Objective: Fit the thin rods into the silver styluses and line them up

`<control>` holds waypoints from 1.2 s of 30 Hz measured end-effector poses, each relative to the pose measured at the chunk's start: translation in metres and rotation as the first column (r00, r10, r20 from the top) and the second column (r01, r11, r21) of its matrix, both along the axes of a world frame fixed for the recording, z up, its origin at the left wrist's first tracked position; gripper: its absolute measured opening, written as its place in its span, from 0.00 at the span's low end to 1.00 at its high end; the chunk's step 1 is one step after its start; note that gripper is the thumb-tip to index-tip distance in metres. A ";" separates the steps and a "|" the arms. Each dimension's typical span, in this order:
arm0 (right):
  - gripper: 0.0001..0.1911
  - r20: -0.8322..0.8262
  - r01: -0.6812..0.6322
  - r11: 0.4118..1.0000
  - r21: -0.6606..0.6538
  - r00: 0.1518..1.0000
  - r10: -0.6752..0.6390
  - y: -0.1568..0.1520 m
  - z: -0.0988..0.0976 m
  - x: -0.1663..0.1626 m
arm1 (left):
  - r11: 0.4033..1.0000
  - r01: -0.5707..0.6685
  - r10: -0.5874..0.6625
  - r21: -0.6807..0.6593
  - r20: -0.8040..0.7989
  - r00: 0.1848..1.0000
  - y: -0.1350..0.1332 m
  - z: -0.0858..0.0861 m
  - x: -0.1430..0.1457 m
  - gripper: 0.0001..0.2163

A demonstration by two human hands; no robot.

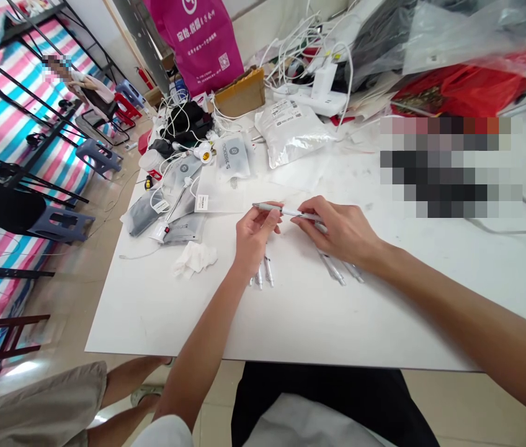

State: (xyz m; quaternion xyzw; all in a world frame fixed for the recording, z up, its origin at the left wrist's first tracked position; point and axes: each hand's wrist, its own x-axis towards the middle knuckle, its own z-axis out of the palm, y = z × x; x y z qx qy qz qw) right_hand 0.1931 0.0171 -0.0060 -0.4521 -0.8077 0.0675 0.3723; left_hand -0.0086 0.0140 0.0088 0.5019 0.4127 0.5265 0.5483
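Above the white table, both my hands hold one slim white-and-grey pen [287, 212], lying nearly level between them. My left hand [254, 239] pinches its grey end with thumb and fingers. Closed around the other end is my right hand [337, 226], its fingertips pressed together on the barrel. Beneath my left hand lie several similar pens [268, 272], partly hidden by it. More pens [335, 271] rest on the table below my right hand, their far ends covered by it.
A crumpled tissue [195, 259] lies left of my hands. Beyond are packaged pouches [235, 155], a white plastic parcel [292, 129], tangled cables and a pink bag [200, 46]. A red bag [472, 87] sits at the back right. Someone's legs [128, 385] show beside the table's left front edge.
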 end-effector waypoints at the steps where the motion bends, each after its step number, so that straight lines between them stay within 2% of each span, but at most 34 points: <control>1: 0.16 0.005 -0.012 1.000 -0.005 1.000 0.012 0.000 0.001 0.000 | 1.000 -0.001 0.001 -0.001 0.006 1.000 0.000 0.000 0.000 0.14; 4: 0.18 0.002 -0.036 0.999 -0.027 0.999 0.036 -0.001 0.003 0.000 | 1.000 0.000 0.000 -0.006 0.012 1.000 0.000 0.000 0.001 0.14; 9: 0.17 -0.033 0.017 1.000 -0.025 0.999 -0.017 -0.001 0.004 0.000 | 1.000 -0.011 0.012 -0.021 0.025 1.000 0.000 0.000 0.000 0.14; 14: 0.20 -0.015 -0.025 0.998 -0.061 1.000 0.024 -0.001 0.006 0.000 | 1.000 0.000 0.001 -0.017 0.034 0.999 0.000 0.001 0.000 0.13; 18: 0.18 -0.094 -0.009 0.998 -0.068 0.996 0.003 -0.002 0.006 -0.001 | 0.999 -0.017 0.018 -0.027 0.040 0.999 0.000 0.003 0.000 0.14; 22: 0.18 -0.123 -0.064 0.994 -0.088 0.991 0.053 -0.003 0.009 -0.002 | 0.999 -0.024 0.027 -0.043 0.061 0.998 0.002 0.002 -0.002 0.15; 27: 0.22 -0.239 -0.085 0.977 -0.198 0.970 0.036 -0.004 0.018 -0.002 | 0.999 -0.028 0.029 -0.029 0.059 0.998 0.004 -0.002 -0.002 0.14; 30: 0.24 -0.378 -0.130 0.942 -0.308 0.926 0.004 -0.004 0.021 -0.003 | 0.999 -0.031 0.032 -0.017 0.067 0.997 0.004 -0.003 -0.003 0.14; 32: 0.24 -0.507 -0.183 0.916 -0.357 0.862 -0.025 -0.002 0.020 -0.004 | 0.999 -0.034 0.035 -0.014 0.058 0.998 0.004 -0.002 -0.003 0.13; 36: 0.23 -0.725 -0.238 0.913 -0.330 0.683 -0.084 0.012 0.013 0.000 | 1.000 0.026 -0.026 -0.004 0.001 1.000 0.002 0.001 -0.003 0.15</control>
